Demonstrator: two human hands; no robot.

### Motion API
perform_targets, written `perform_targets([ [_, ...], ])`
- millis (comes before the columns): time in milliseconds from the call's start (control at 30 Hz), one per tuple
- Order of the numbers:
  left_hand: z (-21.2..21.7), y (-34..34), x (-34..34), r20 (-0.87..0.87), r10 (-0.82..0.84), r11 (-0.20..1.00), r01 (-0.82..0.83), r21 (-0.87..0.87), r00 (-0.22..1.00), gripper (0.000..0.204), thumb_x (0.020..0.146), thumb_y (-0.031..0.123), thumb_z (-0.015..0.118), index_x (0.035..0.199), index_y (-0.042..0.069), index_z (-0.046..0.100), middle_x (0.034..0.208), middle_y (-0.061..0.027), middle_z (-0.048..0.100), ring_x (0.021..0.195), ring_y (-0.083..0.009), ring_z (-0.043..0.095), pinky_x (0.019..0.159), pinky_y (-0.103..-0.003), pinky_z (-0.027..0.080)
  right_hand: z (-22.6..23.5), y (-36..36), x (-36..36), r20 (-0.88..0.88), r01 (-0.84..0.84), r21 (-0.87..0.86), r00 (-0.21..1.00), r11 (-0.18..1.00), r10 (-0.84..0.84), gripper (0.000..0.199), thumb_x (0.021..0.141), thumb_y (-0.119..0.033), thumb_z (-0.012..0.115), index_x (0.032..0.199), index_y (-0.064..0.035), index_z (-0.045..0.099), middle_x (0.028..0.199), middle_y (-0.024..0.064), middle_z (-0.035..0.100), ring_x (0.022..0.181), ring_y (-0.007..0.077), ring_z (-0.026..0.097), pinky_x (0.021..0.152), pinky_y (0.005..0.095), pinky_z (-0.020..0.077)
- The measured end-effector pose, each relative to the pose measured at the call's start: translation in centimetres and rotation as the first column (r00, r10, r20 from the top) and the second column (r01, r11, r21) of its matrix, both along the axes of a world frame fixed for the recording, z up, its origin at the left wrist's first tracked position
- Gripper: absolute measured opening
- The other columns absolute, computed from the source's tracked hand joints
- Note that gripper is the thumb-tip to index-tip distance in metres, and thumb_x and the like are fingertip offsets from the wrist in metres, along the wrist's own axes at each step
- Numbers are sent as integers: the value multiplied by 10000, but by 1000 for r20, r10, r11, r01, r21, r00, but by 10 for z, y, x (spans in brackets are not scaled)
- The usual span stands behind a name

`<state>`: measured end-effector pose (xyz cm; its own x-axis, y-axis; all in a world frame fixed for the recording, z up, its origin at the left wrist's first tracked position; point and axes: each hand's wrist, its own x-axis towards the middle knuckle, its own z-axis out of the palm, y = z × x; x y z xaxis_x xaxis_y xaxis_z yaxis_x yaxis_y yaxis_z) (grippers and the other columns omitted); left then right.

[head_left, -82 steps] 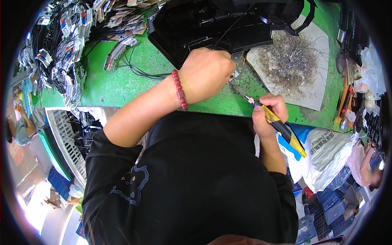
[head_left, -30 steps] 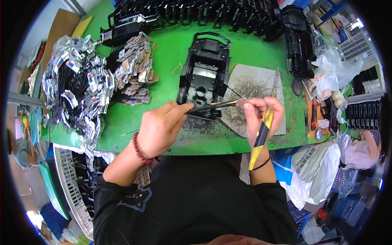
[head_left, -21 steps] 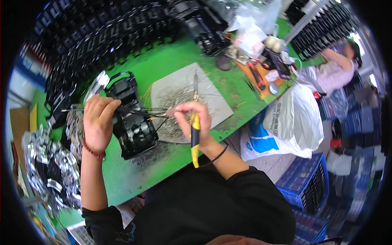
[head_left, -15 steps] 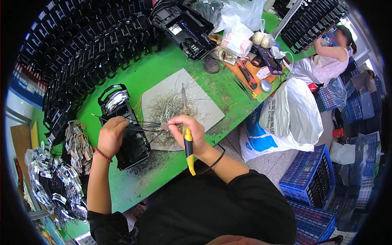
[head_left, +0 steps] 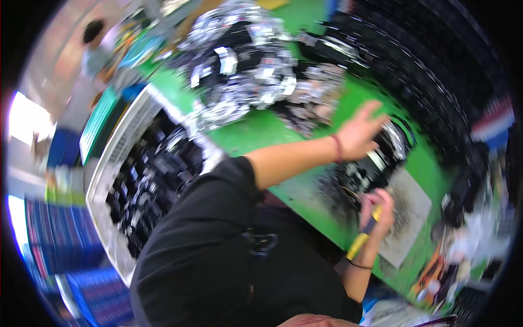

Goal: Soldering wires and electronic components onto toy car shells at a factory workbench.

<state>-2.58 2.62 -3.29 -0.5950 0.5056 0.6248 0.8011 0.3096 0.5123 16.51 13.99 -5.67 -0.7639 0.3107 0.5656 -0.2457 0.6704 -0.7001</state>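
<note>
My left hand (head_left: 357, 131) is released, fingers spread, above the green table (head_left: 261, 128) just beside the black housing (head_left: 376, 163). My right hand (head_left: 378, 207) grasps the yellow-handled tool (head_left: 362, 242) near this housing, probably ready for work on it.

Yellow-handled tool (head_left: 364, 235) gripped upright, black plastic housing (head_left: 362, 170) on green bench, blurred

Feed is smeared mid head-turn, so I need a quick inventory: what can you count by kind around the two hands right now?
Hands: 2, left hand, right hand
Yellow-handled tool: 1
Black housing: 1
Grey mat: 1
Red bracelet: 1
Total: 6
</note>
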Motion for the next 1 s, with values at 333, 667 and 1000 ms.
perform_targets([
  [333,-13,11,-6,-279,-441,888,459,-1,853,449,822,123,576,1269,150,544,1466,-225,321,1330,-357,378,1003,-433,434,-5,1,30,165,-83,-236,978,968,124,333,847,36,567,1154,-16,448,857,146,637,791,206,640,802,326,499],
  [667,-7,34,-12,210,10,982,30,-187,978,738,720,86,602,1417,153,371,1514,-319,-10,1396,-443,196,1031,-491,385,-19,-20,35,-187,233,-82,951,969,-245,402,987,-302,436,1168,55,391,901,257,651,826,308,656,896,424,473],
  [1000,41,1,1,319,159,973,-92,-214,934,479,742,101,587,1206,18,503,834,-200,664,812,-370,664,696,-451,529,-13,17,53,-249,105,-261,953,959,-172,378,971,-223,461,1247,33,429,870,230,664,811,267,662,710,317,500],
])
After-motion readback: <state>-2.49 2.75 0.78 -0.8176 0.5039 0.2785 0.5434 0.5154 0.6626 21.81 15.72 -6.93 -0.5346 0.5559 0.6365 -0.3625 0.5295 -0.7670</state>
